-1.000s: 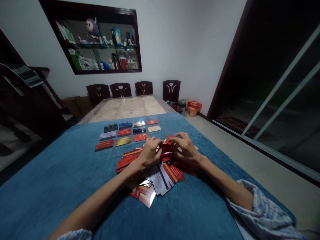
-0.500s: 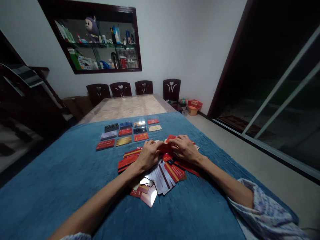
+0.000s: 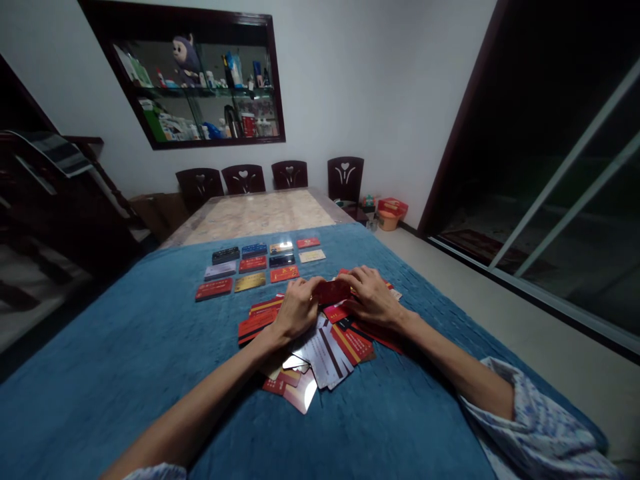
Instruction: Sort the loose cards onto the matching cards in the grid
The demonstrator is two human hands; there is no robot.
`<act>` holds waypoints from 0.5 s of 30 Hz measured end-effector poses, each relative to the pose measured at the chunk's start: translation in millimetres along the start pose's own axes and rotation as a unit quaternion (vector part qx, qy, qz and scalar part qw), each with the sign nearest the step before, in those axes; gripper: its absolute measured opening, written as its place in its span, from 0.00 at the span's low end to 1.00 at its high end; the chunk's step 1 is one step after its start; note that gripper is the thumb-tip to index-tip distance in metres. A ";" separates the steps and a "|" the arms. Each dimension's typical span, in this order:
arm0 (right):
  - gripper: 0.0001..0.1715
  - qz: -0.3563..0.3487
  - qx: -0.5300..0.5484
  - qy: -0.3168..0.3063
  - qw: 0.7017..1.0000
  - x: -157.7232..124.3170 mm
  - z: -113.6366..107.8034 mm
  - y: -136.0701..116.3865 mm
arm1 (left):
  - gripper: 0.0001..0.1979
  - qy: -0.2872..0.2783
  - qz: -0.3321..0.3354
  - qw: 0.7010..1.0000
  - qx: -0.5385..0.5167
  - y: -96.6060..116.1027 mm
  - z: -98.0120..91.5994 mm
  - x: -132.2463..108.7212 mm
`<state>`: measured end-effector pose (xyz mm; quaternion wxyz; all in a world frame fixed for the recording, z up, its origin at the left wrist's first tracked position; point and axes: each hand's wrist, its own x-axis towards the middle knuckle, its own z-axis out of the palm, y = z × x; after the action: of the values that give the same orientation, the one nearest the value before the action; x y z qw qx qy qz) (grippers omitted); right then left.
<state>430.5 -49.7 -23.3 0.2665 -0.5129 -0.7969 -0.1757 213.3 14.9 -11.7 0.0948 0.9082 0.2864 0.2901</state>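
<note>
My left hand (image 3: 299, 308) and my right hand (image 3: 371, 297) grip a dark red card (image 3: 333, 291) from either side, with fingers closed at its ends. Whether it is one card or a small stack I cannot tell. Below lies a loose spread of cards: white ones with a dark stripe (image 3: 324, 357), red and yellow ones (image 3: 354, 343), and orange-red ones (image 3: 259, 325) beside my left wrist. A shiny pale card (image 3: 303, 392) lies nearest me. Beyond my left hand, cards sit in neat rows, among them a red stack (image 3: 214, 289) and a gold card (image 3: 250, 282).
A blue cloth (image 3: 150, 360) covers the near part of the table; its far end shows a bare marbled top (image 3: 270, 208). Dark wooden chairs (image 3: 345, 179) stand along the far side. A glass-shelved cabinet (image 3: 215, 90) is set in the wall. A sliding door is at right.
The dark red card now stands more upright and shows its face between my hands, which have closed in on its ends. The whole view has shifted slightly.
</note>
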 end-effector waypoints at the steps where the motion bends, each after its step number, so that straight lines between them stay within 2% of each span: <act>1: 0.24 0.003 -0.005 0.002 1.000 0.1 0.3 -0.4 | 0.21 0.001 -0.002 1.000 -0.002 -0.1 -0.3 0.3; 6: 0.22 -0.003 -0.031 0.011 0.999 0.5 3.2 -0.1 | 0.20 -0.002 -0.002 1.000 -0.005 0.9 -2.4 1.4; 12: 0.27 -0.012 -0.037 0.013 0.999 1.6 2.9 1.0 | 0.18 -0.020 -0.001 1.000 0.021 2.2 -11.5 4.4; 15: 0.27 -0.006 -0.041 0.011 0.999 2.8 2.4 1.6 | 0.21 -0.039 0.004 0.998 0.050 1.9 -18.8 5.9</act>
<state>430.5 -45.7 -23.5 0.2527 -0.5169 -0.7891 -0.2150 207.2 17.0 7.0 0.0596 0.9236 0.2929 0.2401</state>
